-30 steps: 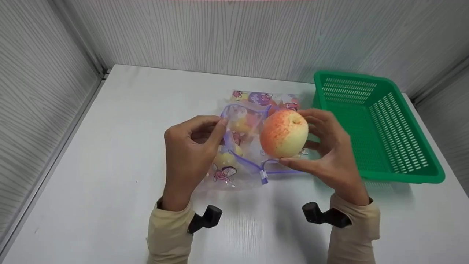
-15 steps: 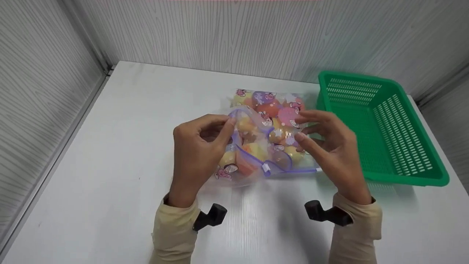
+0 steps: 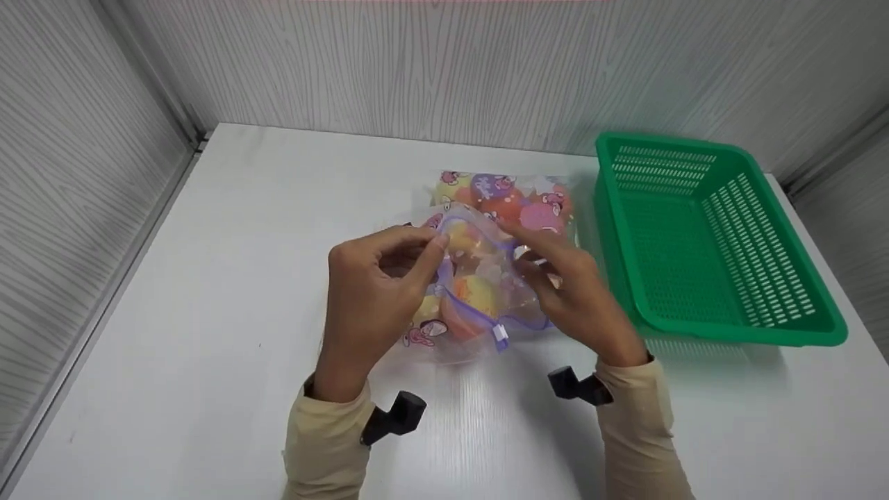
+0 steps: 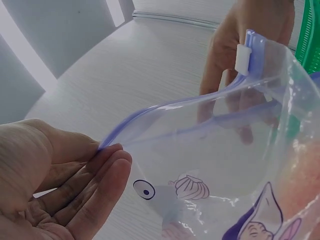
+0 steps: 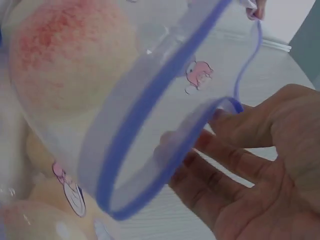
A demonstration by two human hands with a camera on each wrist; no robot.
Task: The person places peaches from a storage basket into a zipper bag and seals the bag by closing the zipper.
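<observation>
My left hand (image 3: 382, 292) pinches the purple zip edge of a clear cartoon-printed zip bag (image 4: 200, 170) between thumb and fingertips. The bag's mouth gapes, and its white slider (image 4: 243, 59) sits at one end of the zip. Inside lies a red-and-yellow peach (image 5: 75, 55), with more yellow fruit beside it. Across the mouth, my right hand (image 3: 566, 285) has its fingers spread and index extended. Its thumb and fingertips are right at the purple edge, partly seen through the film in the right wrist view.
A filled printed bag of fruit (image 3: 500, 201) lies flat just behind. At the right stands a green plastic basket (image 3: 628, 264) with slotted walls. The white table (image 3: 229, 278) meets grey wood-grain panels (image 3: 417, 69) at the back and sides.
The peach has gone from my right hand into the bag. After letting it go, the right hand has moved left to the bag's mouth. My left hand keeps its pinch on the edge.
</observation>
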